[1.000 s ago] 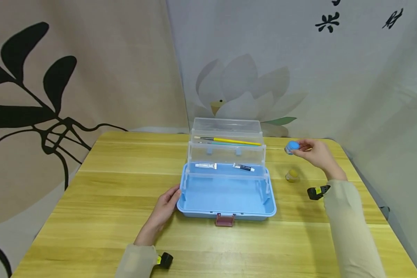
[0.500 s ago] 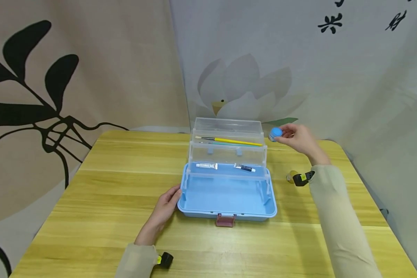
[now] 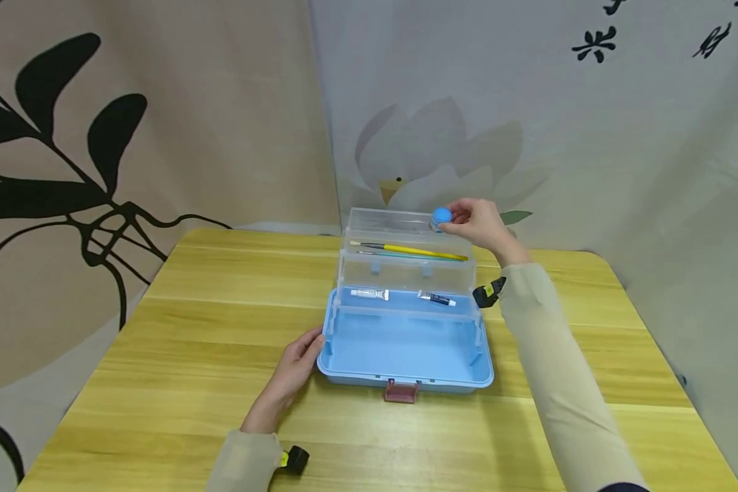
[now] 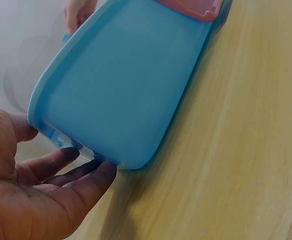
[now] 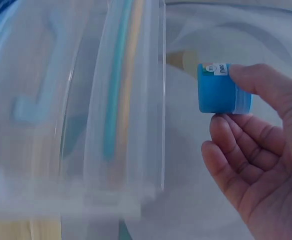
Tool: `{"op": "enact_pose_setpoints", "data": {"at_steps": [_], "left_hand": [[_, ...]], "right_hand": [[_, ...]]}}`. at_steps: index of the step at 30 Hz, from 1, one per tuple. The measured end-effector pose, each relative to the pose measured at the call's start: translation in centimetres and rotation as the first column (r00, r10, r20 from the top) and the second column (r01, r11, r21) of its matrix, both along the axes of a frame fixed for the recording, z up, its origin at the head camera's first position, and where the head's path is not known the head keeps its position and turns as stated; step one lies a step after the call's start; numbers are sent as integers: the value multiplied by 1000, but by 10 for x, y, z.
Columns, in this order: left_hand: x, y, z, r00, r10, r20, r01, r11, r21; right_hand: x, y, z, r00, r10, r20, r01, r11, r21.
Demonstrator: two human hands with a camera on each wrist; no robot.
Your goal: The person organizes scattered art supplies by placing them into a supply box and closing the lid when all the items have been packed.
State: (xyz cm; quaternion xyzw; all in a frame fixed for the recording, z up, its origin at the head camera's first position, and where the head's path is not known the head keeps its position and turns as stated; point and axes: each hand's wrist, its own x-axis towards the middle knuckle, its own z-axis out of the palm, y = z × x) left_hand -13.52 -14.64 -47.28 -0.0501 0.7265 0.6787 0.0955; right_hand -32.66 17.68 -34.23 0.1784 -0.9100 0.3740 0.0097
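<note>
A light blue plastic art box (image 3: 406, 345) stands unfolded on the table, with clear trays raised at its back. My left hand (image 3: 292, 369) holds its left end; in the left wrist view the thumb is at the rim and the fingers (image 4: 93, 182) lie against the end wall. High over the rear tray, my right hand (image 3: 482, 225) pinches a small blue paint jar (image 5: 215, 92) between thumb and fingers. A yellow paintbrush (image 3: 421, 252) and a thinner teal brush (image 3: 375, 254) lie in the upper tray. Two paint tubes, one white (image 3: 370, 294) and one dark (image 3: 436, 298), lie in the lower tray.
The box's reddish latch (image 3: 401, 391) hangs at its front. A wooden table (image 3: 178, 355) carries everything, with printed cloth (image 3: 234, 102) behind it. Right of the box, the right sleeve (image 3: 553, 348) crosses the table.
My right hand has carried the blue paint jar leftward and upward, from the table's right side to over the rear tray. A yellow jar is now hidden behind that arm. The left hand stays put.
</note>
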Motion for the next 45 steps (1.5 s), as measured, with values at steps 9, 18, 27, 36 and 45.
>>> {"op": "enact_pose_setpoints", "data": {"at_steps": [9,18,27,36,45], "left_hand": [[1,-1,-1,1000,0,-9,0,1000,-3],[0,0,-2,1000,11,-19,-12,1000,-21],[0,-1,0,1000,16,-17,-17,1000,-23],[1,0,3,1000,8,-25,-9,1000,-26],[2,0,3,1000,9,-16,-9,1000,-4]], "right_hand": [[-16,-41,-5,999,41,28,-42,999,25],[-25,-61,-11,997,39,63,-41,999,35],[-31,-72,-16,993,44,108,-47,999,23],[-33,-80,-21,988,48,144,-53,998,31],[-35,-82,-25,984,49,168,-56,998,37]]}}
